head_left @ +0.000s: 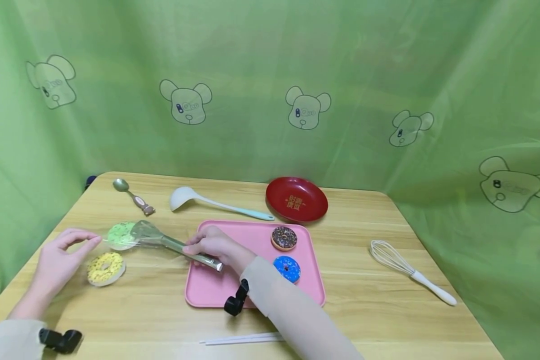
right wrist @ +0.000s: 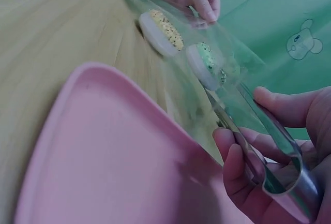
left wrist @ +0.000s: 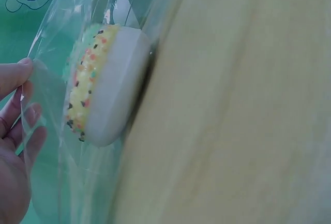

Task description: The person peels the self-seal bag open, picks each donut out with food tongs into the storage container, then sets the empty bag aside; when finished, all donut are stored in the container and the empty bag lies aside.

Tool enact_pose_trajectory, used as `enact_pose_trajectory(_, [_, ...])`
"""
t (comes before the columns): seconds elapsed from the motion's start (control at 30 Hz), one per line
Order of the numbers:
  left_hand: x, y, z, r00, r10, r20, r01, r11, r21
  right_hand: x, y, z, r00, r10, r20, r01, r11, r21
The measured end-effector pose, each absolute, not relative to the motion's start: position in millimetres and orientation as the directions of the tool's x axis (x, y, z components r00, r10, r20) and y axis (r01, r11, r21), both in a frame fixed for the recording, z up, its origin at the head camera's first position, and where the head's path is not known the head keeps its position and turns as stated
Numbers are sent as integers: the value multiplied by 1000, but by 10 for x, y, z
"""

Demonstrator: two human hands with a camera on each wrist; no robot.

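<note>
My left hand (head_left: 60, 257) pinches the edge of a clear plastic bag (left wrist: 49, 94) between thumb and fingers, at the left of the table. The bag stretches toward the right hand and overlaps a green-iced toy donut (head_left: 120, 235) in the head view. In my right hand (head_left: 216, 243) are metal tongs (head_left: 175, 244), held over the left edge of the pink tray (head_left: 247, 232). Their wide tips point left, close beside the green donut and overlapping the bag. A yellow-iced donut (head_left: 105, 268) with sprinkles rests on the table near the left hand.
On the tray lie a chocolate donut (head_left: 284, 238) and a blue donut (head_left: 288, 269). Behind are a spoon (head_left: 135, 197), a ladle (head_left: 220, 204) and a red plate (head_left: 317, 202). A whisk (head_left: 409, 270) lies right; white chopsticks (head_left: 243, 339) lie in front.
</note>
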State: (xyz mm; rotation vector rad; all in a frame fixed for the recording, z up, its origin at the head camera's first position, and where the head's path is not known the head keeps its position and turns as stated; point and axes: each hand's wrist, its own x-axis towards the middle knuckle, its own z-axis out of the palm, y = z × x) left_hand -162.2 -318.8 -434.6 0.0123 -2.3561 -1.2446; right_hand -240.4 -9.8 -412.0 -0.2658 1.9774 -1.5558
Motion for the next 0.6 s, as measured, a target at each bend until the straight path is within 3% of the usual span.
enact_pose_trajectory(0.6, [-1615,-3192,-4257,-938,-148,313,165,605,779,-2145,485,-4059,-808,-527,-263,128,279,-952])
